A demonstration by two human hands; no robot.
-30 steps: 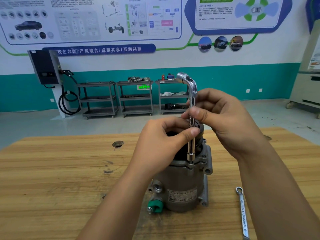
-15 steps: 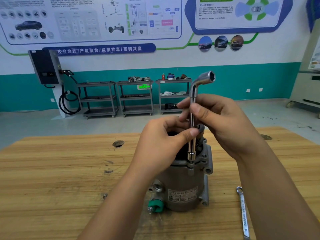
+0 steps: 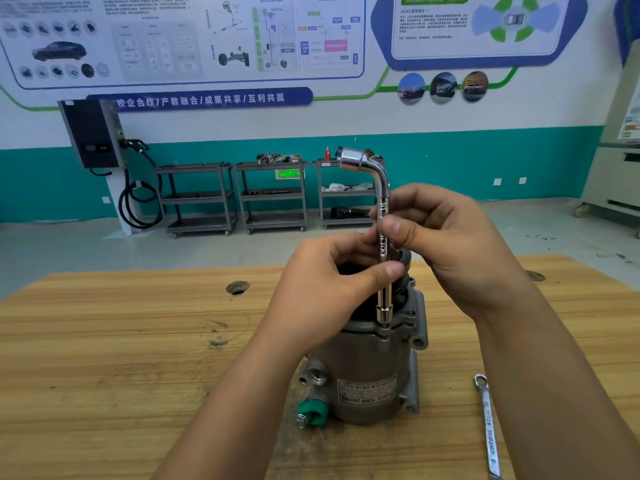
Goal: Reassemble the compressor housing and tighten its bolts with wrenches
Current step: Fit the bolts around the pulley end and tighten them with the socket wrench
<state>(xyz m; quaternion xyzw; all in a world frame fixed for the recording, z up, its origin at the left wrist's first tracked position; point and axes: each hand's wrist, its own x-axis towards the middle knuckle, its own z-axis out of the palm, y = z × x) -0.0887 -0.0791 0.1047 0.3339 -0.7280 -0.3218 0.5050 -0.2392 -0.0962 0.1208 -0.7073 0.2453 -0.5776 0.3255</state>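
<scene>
Compressor housing (image 3: 367,368): one, grey cast metal, standing upright on the wooden desk (image 3: 104,358) near its front middle, with a printed label plate (image 3: 367,389) facing the camera. Its top is dark and mostly covered by the hands, so what sits inside cannot be told. Green cap (image 3: 313,412): one, plugging a port at the lower left of the housing. L-shaped socket wrench (image 3: 382,188): one, chrome, shaft upright, lower socket seated on the housing's upper flange at the right of the rim, bent end pointing left above the hands; the bolt under the socket is hidden. Left hand (image 3: 322,292): thumb and fingers pinch the wrench shaft low down, just above the housing top. Right hand (image 3: 450,244): fingers and thumb curled round the same shaft higher up. Flat spanner (image 3: 487,424): one, lying on the desk to the right of the housing, apart from it, ring end away from the camera. Desk hole (image 3: 238,287): one, round, left of the hands. Shelf carts: three, grey, in a row against the far wall; left cart (image 3: 197,199) contents unclear, middle cart (image 3: 273,199) with metal parts on top, right cart (image 3: 346,199) with a red bottle on top, pale cloths on its middle shelf and a dark item below. Wall-mounted box (image 3: 91,133): one, dark, with a looped cable.
</scene>
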